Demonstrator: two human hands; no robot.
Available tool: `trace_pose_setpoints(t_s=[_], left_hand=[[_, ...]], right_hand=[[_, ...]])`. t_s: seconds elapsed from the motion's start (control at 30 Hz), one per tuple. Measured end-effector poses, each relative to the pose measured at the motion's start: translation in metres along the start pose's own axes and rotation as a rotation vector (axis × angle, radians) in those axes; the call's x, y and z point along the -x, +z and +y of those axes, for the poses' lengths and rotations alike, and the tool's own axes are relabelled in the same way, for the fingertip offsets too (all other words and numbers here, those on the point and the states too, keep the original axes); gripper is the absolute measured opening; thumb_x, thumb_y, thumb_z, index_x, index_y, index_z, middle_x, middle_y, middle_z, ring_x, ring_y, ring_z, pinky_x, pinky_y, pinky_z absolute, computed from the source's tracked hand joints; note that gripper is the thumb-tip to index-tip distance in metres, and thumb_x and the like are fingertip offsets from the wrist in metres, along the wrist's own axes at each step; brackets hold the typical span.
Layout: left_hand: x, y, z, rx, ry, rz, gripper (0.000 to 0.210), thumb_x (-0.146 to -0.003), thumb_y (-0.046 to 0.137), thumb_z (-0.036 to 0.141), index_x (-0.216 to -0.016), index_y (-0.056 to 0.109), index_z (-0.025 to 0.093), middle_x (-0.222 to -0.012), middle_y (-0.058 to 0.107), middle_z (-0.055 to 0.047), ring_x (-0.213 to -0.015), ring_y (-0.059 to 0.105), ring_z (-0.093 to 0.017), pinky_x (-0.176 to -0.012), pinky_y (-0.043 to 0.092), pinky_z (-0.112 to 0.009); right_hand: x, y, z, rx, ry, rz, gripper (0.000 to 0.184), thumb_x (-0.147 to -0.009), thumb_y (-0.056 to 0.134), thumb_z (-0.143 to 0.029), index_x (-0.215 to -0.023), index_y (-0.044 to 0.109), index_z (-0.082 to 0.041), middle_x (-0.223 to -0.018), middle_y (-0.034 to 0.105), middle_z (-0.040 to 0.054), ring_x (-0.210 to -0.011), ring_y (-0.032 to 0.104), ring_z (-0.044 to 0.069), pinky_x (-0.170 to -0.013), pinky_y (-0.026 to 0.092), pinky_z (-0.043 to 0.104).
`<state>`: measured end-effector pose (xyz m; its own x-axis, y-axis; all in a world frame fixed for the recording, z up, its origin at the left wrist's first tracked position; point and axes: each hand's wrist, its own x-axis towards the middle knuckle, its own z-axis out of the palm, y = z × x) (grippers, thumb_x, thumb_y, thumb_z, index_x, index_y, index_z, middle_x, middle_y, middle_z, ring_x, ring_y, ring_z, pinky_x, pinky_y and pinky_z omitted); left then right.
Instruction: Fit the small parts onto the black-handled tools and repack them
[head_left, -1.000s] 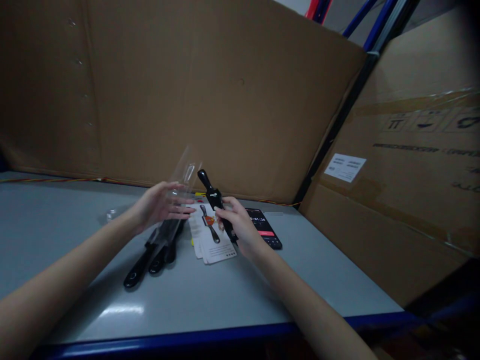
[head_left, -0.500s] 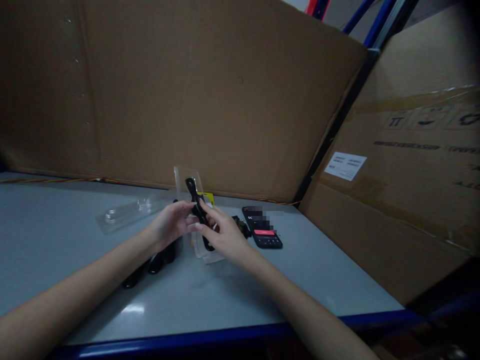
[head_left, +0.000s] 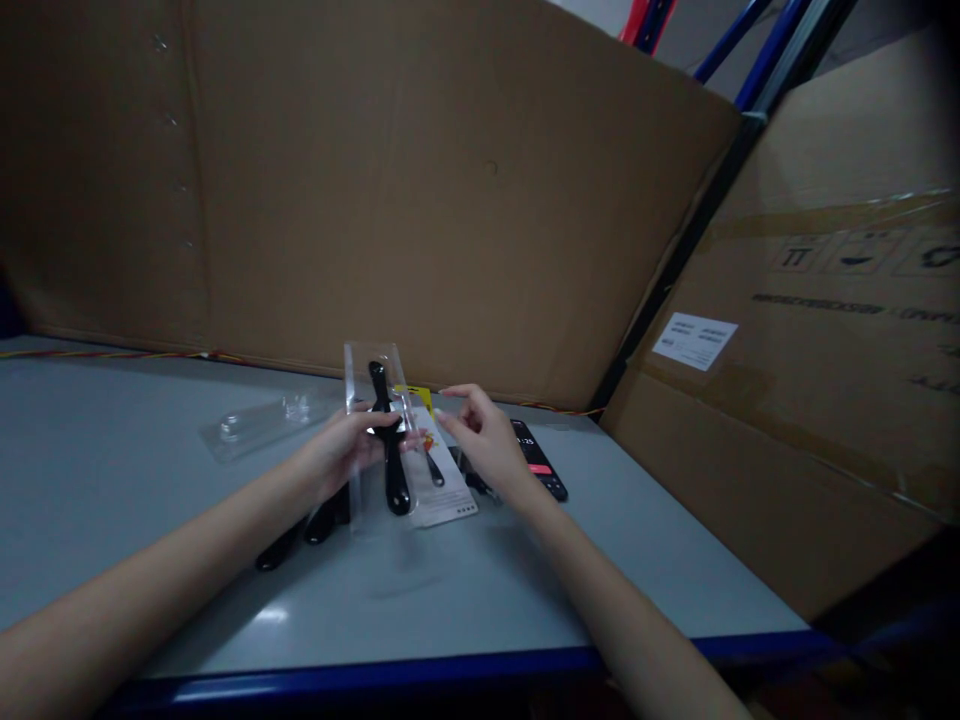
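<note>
My left hand (head_left: pixel 352 445) grips a clear plastic blister tray (head_left: pixel 354 360), its thumb laid over the middle. In the tray rests a black tool (head_left: pixel 396 480) with two long rounded ends and a shiny middle; I cannot make out its kind. To the right, my right hand (head_left: pixel 484 435) is raised apart from the tray, fingers curved and separated, holding nothing. Between the hands, partly behind the tray, lies a white printed card (head_left: pixel 450 500) with a yellow top. Several black handles (head_left: pixel 322 525) lie beneath my left wrist and forearm, which partly hide them.
Another clear plastic blister (head_left: pixel 259 425) lies on the grey table (head_left: pixel 112 470) to the left. A phone (head_left: pixel 551 475) and a small dark object (head_left: pixel 476 480) are by my right hand. Cardboard stands behind, and a cardboard box (head_left: pixel 750 420) at right. The table's front edge is blue.
The black tool, held between both hands before, now lies in the clear tray. My right hand has let go and moved right. My left hand now holds the tray.
</note>
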<state>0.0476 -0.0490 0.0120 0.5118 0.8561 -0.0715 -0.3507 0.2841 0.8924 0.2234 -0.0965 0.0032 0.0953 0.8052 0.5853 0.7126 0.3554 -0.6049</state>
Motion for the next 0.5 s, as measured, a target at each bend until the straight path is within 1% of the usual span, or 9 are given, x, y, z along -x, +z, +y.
trace_pose_setpoints(t_s=[0.03,0.1,0.13,0.2,0.23,0.27,0.3,0.4,0.5], left_hand=[[-0.001,-0.002,0.003,0.000,-0.017,0.038,0.018,-0.068,0.059,0.004,-0.085,0.057,0.008,-0.075,0.067,-0.011,-0.065,0.065,-0.019,-0.062,0.053,-0.027],[-0.003,-0.008,0.010,0.018,-0.053,0.105,0.018,-0.070,0.055,0.003,-0.088,0.056,0.007,-0.073,0.066,-0.012,-0.066,0.065,-0.020,-0.060,0.054,-0.027],[-0.005,-0.012,0.013,0.040,-0.067,0.123,0.018,-0.072,0.053,0.003,-0.089,0.055,0.006,-0.072,0.066,-0.013,-0.066,0.065,-0.021,-0.059,0.054,-0.028],[-0.008,-0.018,0.019,0.094,-0.088,0.129,0.018,-0.074,0.050,0.004,-0.091,0.054,0.005,-0.068,0.065,-0.013,-0.063,0.065,-0.020,-0.059,0.054,-0.029],[-0.009,-0.021,0.021,0.119,-0.091,0.127,0.018,-0.074,0.049,0.004,-0.091,0.054,0.005,-0.066,0.064,-0.012,-0.061,0.065,-0.020,-0.058,0.054,-0.029],[-0.009,-0.022,0.023,0.141,-0.089,0.126,0.018,-0.075,0.048,0.005,-0.091,0.054,0.005,-0.065,0.063,-0.011,-0.059,0.064,-0.019,-0.057,0.054,-0.030],[-0.009,-0.024,0.025,0.159,-0.080,0.128,0.017,-0.075,0.048,0.005,-0.091,0.053,0.005,-0.064,0.063,-0.011,-0.057,0.064,-0.019,-0.057,0.054,-0.030],[-0.008,-0.025,0.029,0.175,-0.044,0.154,0.018,-0.074,0.047,0.004,-0.091,0.053,0.005,-0.066,0.064,-0.011,-0.055,0.063,-0.018,-0.055,0.055,-0.029],[-0.008,-0.026,0.029,0.144,-0.027,0.187,0.019,-0.072,0.049,0.002,-0.090,0.054,0.005,-0.070,0.065,-0.013,-0.057,0.064,-0.018,-0.056,0.055,-0.028]], right_hand=[[-0.003,-0.005,0.007,0.057,0.024,-0.002,0.030,-0.078,0.049,-0.040,-0.099,0.053,-0.020,-0.060,0.043,-0.0047,-0.056,0.044,0.011,-0.053,0.032,0.022],[-0.008,-0.012,0.021,0.210,0.103,-0.046,0.031,-0.075,0.051,-0.045,-0.092,0.057,-0.019,-0.063,0.049,-0.0023,-0.060,0.047,0.012,-0.055,0.032,0.022],[-0.009,-0.014,0.026,0.280,0.142,-0.111,0.033,-0.073,0.053,-0.048,-0.087,0.058,-0.018,-0.067,0.052,-0.0004,-0.063,0.049,0.013,-0.055,0.032,0.023],[-0.007,-0.013,0.033,0.373,0.209,-0.288,0.042,-0.067,0.054,-0.056,-0.077,0.060,-0.016,-0.071,0.056,0.0032,-0.065,0.051,0.015,-0.054,0.032,0.023],[-0.005,-0.010,0.034,0.407,0.222,-0.366,0.047,-0.064,0.054,-0.061,-0.074,0.060,-0.016,-0.073,0.058,0.0049,-0.067,0.052,0.016,-0.054,0.033,0.023],[-0.003,-0.006,0.033,0.441,0.220,-0.413,0.052,-0.060,0.054,-0.066,-0.073,0.060,-0.015,-0.075,0.059,0.0065,-0.069,0.052,0.017,-0.055,0.033,0.024],[0.000,-0.002,0.031,0.482,0.204,-0.427,0.056,-0.057,0.054,-0.069,-0.072,0.060,-0.015,-0.077,0.059,0.0080,-0.072,0.053,0.019,-0.057,0.034,0.025],[0.006,0.011,0.022,0.613,0.158,-0.385,0.063,-0.052,0.054,-0.073,-0.073,0.061,-0.014,-0.083,0.059,0.0119,-0.080,0.053,0.024,-0.063,0.037,0.029],[0.007,0.016,0.019,0.629,0.199,-0.394,0.063,-0.052,0.054,-0.072,-0.074,0.062,-0.014,-0.081,0.060,0.0124,-0.076,0.054,0.024,-0.059,0.037,0.029]])
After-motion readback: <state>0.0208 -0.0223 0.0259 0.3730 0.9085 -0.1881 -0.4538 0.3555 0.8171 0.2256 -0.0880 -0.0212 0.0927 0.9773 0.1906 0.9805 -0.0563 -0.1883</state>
